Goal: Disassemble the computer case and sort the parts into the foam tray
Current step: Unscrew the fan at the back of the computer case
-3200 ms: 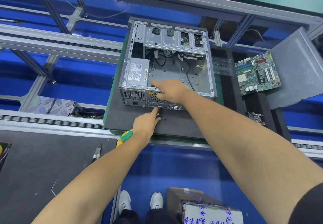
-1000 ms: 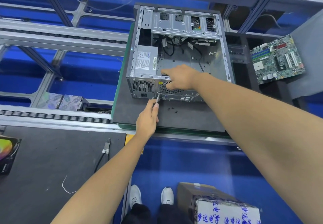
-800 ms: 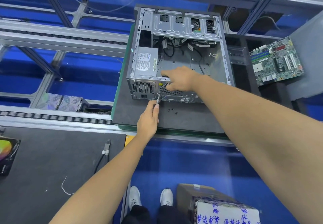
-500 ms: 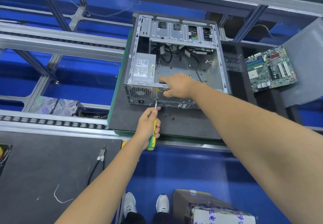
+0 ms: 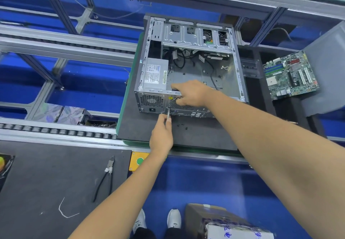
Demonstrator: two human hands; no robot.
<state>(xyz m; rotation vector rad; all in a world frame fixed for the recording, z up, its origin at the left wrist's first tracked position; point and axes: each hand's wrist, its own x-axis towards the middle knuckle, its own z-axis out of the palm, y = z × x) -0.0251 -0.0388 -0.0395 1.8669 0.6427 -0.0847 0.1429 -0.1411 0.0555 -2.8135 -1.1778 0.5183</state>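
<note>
An open grey computer case (image 5: 235, 74) lies on a dark foam pad (image 5: 196, 136). The power supply (image 5: 155, 74) sits in the case's near-left corner, with black cables behind it. My left hand (image 5: 161, 136) is shut on a screwdriver whose metal shaft (image 5: 168, 112) touches the case's rear panel beside the power supply; the handle is hidden under my hand. My right hand (image 5: 190, 93) rests on the rear top edge of the case, fingers curled over it. A green motherboard (image 5: 290, 75) lies in the black foam tray (image 5: 261, 97) at the right.
Small black screws (image 5: 182, 125) lie loose on the pad near the case. Pliers (image 5: 106, 177) lie on the dark mat at lower left, by a yellow box with a green button (image 5: 139, 161). A cardboard box (image 5: 224, 223) stands by my feet. Metal conveyor rails (image 5: 56, 132) run on the left.
My left hand has moved up toward the rear panel, and the yellow-green screwdriver handle is now hidden under it. My right hand has stayed on the case edge.
</note>
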